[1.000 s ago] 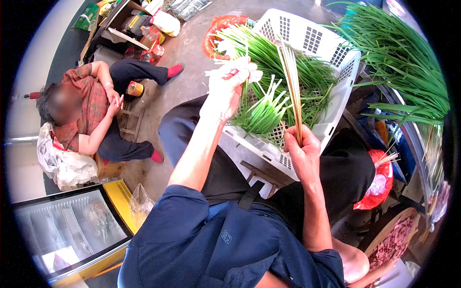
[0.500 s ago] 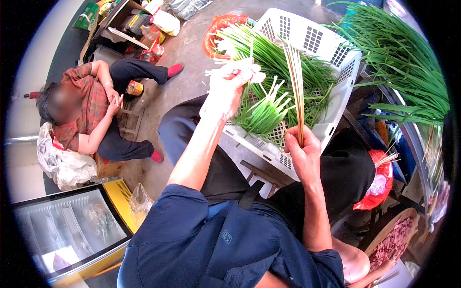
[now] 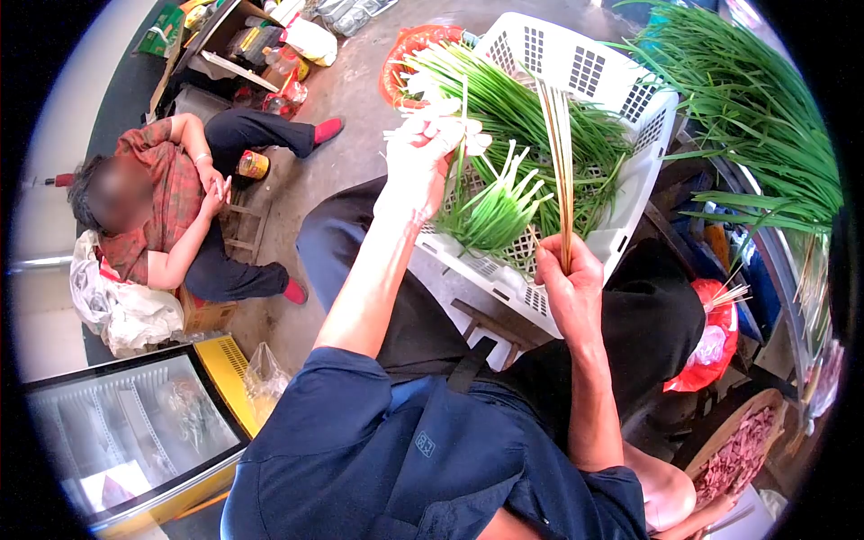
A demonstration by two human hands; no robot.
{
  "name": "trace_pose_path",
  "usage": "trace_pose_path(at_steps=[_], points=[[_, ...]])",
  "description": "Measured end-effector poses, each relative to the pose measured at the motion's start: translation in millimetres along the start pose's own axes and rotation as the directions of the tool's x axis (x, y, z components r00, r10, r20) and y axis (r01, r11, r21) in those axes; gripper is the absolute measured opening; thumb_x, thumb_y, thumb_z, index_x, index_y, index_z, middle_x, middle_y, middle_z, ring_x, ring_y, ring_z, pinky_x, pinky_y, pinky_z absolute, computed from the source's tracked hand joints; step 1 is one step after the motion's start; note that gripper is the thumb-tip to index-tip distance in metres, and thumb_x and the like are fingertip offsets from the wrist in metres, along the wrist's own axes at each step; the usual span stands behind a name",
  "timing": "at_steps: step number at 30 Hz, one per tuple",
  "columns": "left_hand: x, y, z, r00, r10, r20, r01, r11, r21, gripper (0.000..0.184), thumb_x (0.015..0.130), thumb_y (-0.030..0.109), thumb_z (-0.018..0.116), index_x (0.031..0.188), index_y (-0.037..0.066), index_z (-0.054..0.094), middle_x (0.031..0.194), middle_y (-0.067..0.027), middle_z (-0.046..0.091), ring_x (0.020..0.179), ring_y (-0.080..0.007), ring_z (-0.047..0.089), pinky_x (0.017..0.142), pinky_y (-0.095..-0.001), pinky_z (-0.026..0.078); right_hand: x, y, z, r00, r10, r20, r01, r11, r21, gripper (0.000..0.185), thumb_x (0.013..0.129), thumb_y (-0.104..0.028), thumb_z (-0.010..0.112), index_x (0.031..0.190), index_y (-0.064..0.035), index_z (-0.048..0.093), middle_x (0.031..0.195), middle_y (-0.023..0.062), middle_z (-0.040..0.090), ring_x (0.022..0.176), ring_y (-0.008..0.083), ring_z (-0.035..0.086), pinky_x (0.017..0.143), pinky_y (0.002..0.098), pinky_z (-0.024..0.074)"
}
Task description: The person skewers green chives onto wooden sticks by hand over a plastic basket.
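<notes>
My left hand (image 3: 432,148) is closed over the left side of a white basket (image 3: 634,216), pinching pale green-and-white stalks whose ends poke out between the fingers. Glare washes out part of that hand. In my right hand (image 3: 572,279) is a bundle of thin brown sticks (image 3: 560,171), gripped at the bottom and fanning upward over the basket. Long green stalks (image 3: 513,99) lie across the basket. A shorter cut bunch (image 3: 495,214) rests between my hands, its pale ends pointing up.
A seated person (image 3: 166,193) is at the left, near a yellow-edged glass-topped freezer (image 3: 135,423). More long greens (image 3: 738,108) lie at the upper right. A red bag (image 3: 711,346) and a round tray of meat pieces (image 3: 738,454) are at the lower right.
The sticks and my right hand have shifted slightly to the right. My left hand's fingers have changed position slightly around the stalks.
</notes>
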State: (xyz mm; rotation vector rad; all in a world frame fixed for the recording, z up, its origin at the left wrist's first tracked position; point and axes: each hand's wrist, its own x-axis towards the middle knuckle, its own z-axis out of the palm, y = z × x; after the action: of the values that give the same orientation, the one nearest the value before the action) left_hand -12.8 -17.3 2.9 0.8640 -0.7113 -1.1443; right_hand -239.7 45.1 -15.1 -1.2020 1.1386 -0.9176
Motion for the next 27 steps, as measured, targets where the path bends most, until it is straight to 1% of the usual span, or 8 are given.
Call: trace_pose_path(at_steps=[5,12,19,21,23,24,25,27], points=[[1.7,0.6,-1.3,0.997,-0.027,0.074,0.02,0.996,0.085,0.043,0.085,-0.005,0.061,0.126,-0.003,0.047,0.088,-0.0148,0.067,0.086,-0.024,0.066,0.083,-0.0333,0.054,-1.8,1.3,-2.0,1.0,0.029,-0.01,-0.029,0.999,0.022,0.008,0.087,-0.008,0.062,0.085,-0.0008,0.06,0.062,-0.0022,0.053,0.056,0.0044,0.047,0.05,0.023,0.0406],[-21.1,-10.5,14.0,0.977,-0.196,0.086,0.169,0.953,0.251,0.056,0.082,-0.007,0.065,0.133,0.001,0.044,0.095,-0.0141,0.07,0.094,-0.02,0.066,0.088,-0.0322,0.051,-0.4,3.2,-0.3,1.0,0.005,-0.008,-0.005,1.0,0.016,0.007,0.088,-0.007,0.061,0.085,-0.0007,0.059,0.062,-0.0025,0.052,0.056,0.0043,0.047,0.05,0.0225,0.0402],[-17.3,-15.4,9.4,0.949,-0.298,0.107,0.268,0.936,0.228,0.039,0.084,-0.002,0.067,0.122,0.004,0.057,0.095,-0.0083,0.07,0.087,-0.0142,0.065,0.082,-0.0262,0.051,1.9,4.0,-1.7,0.999,0.019,-0.034,-0.017,0.998,0.064,0.007,0.089,-0.007,0.06,0.087,-0.0003,0.059,0.063,-0.0022,0.053,0.056,0.0048,0.047,0.051,0.0222,0.0404],[1.0,-3.2,-10.3,0.983,0.015,0.184,-0.148,0.659,0.737,0.024,0.079,0.003,0.071,0.102,0.004,0.066,0.089,-0.0066,0.069,0.082,-0.0181,0.065,0.077,-0.029,0.051,2.6,4.0,-0.9,0.999,0.011,-0.038,-0.01,1.0,0.028,0.008,0.089,-0.008,0.06,0.088,-0.0005,0.06,0.063,-0.002,0.053,0.056,0.0051,0.048,0.052,0.0228,0.0411],[27.2,14.2,-27.3,0.782,0.362,0.508,-0.521,-0.068,0.851,0.013,0.076,0.008,0.072,0.089,0.009,0.069,0.089,-0.0076,0.066,0.084,-0.026,0.062,0.077,-0.0356,0.05,2.3,3.2,-2.7,0.999,0.014,-0.043,-0.013,1.0,0.027,0.008,0.089,-0.009,0.06,0.088,-0.0006,0.06,0.063,-0.0017,0.054,0.056,0.0052,0.048,0.052,0.023,0.0411],[37.5,20.0,-32.7,0.736,0.352,0.578,-0.518,-0.257,0.816,0.017,0.07,0.009,0.071,0.086,0.008,0.067,0.082,-0.0085,0.059,0.085,-0.0294,0.058,0.074,-0.039,0.047,2.3,2.6,-3.1,0.999,0.017,-0.042,-0.016,1.0,0.024,0.008,0.089,-0.009,0.06,0.088,-0.0007,0.06,0.064,-0.0015,0.054,0.057,0.0054,0.049,0.052,0.0232,0.0412],[43.6,25.0,-37.5,0.735,0.352,0.58,-0.517,-0.262,0.815,0.017,0.07,0.009,0.071,0.086,0.008,0.067,0.082,-0.0085,0.059,0.085,-0.0294,0.058,0.074,-0.039,0.047,2.5,1.9,-2.6,0.999,0.019,-0.04,-0.018,1.0,0.022,0.009,0.089,-0.009,0.061,0.088,-0.0008,0.06,0.064,-0.0013,0.054,0.057,0.0055,0.049,0.052,0.0235,0.0413],[52.4,29.2,-45.5,0.754,0.157,0.638,-0.503,-0.486,0.714,0.017,0.067,0.008,0.069,0.084,0.009,0.066,0.081,-0.0068,0.055,0.086,-0.0273,0.055,0.072,-0.0398,0.044,2.4,0.6,-0.8,0.999,0.016,-0.034,-0.015,0.999,0.033,0.009,0.089,-0.009,0.061,0.088,-0.0007,0.06,0.064,-0.0012,0.054,0.057,0.0055,0.049,0.052,0.0235,0.0414]])
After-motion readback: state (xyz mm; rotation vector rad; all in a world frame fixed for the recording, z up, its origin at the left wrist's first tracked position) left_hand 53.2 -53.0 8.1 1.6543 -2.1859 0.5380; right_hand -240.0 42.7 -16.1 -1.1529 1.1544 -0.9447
